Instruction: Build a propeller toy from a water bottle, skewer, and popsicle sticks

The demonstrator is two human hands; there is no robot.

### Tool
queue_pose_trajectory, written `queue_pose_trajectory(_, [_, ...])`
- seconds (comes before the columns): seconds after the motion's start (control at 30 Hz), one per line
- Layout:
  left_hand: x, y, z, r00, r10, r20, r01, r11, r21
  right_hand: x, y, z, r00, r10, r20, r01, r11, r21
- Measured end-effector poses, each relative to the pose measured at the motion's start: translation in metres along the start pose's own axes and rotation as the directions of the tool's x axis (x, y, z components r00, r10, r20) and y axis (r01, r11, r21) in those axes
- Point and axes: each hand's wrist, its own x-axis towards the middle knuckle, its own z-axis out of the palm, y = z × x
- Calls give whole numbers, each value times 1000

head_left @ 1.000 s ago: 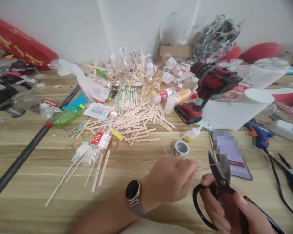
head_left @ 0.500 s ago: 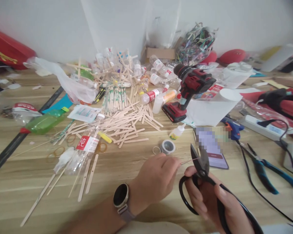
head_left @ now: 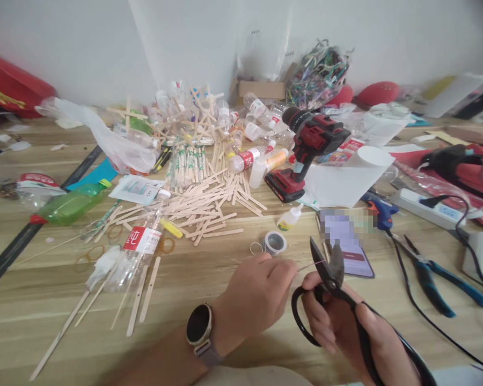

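Observation:
My left hand (head_left: 257, 295), with a watch (head_left: 198, 324) on its wrist, pinches a thin, pale reddish strand (head_left: 309, 266); whether it is wire or a fine stick I cannot tell. Most of the strand is hidden by the fingers. In my right hand (head_left: 362, 327) are black-handled scissors (head_left: 332, 283), blades apart and pointing up. The strand's free end reaches the opening between the blades. Just beyond the left hand lie a roll of tape (head_left: 274, 243) and a small ring (head_left: 256, 248).
Loose craft sticks (head_left: 201, 206) cover the middle of the table (head_left: 161, 348). A plastic bottle (head_left: 139, 241) lies at left. Farther back stands a cordless drill (head_left: 312, 145). To the right are a phone (head_left: 352, 252), a glue gun (head_left: 380, 209) with its cable, and pliers (head_left: 434, 268).
The camera view has shifted slightly. Both hands keep nearly the same pose, with the scissor blades still apart around the strand's end.

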Motion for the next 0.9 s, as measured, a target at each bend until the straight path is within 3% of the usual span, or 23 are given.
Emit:
queue_pose_trajectory(0.3, [-3, -2, 3, 1000, 5, 18, -6, 999, 44, -4, -9, 7, 991, 83, -105, -87, 996, -35])
queue_pose_trajectory(0.37, [-6, -4, 2, 999, -33, 6, 33, 998, 51, -6, -16, -1, 985, 14, -172, -24, 998, -56])
queue_pose_trajectory(0.43, [-7, -5, -1, 996, -93, -11, 94, 996, 9, -9, -23, -12, 946, -188, -263, 148, 975, -164])
queue_pose_trajectory(0.47, [-7, -6, -2, 991, -131, -9, 131, 991, -41, -10, -26, -19, 901, -332, -279, 249, 923, -293])
queue_pose_trajectory(0.5, [-7, -7, -4, 985, -170, 3, 169, 980, -106, -11, -28, -25, 860, -428, -277, 267, 841, -471])
queue_pose_trajectory(0.53, [-6, -8, -7, 978, -210, 16, 209, 961, -178, -11, -27, -30, 857, -468, -217, 230, 723, -652])
queue_pose_trajectory(0.6, [-3, -12, -13, 954, -300, 20, 291, 905, -310, -9, -21, -36, 921, -390, -23, 164, 438, -884])
queue_pose_trajectory(0.67, [-2, -17, -19, 916, -400, -32, 359, 853, -379, -5, -10, -37, 966, -230, 120, 176, 240, -955])
queue_pose_trajectory(0.8, [-7, -23, -32, 837, -539, -97, 463, 791, -400, 3, 9, -28, 971, 23, 237, 237, -7, -971])
queue_pose_trajectory(0.9, [-15, -23, -36, 783, -621, 17, 568, 705, -425, 8, 8, -20, 943, 47, 329, 333, -146, -932])
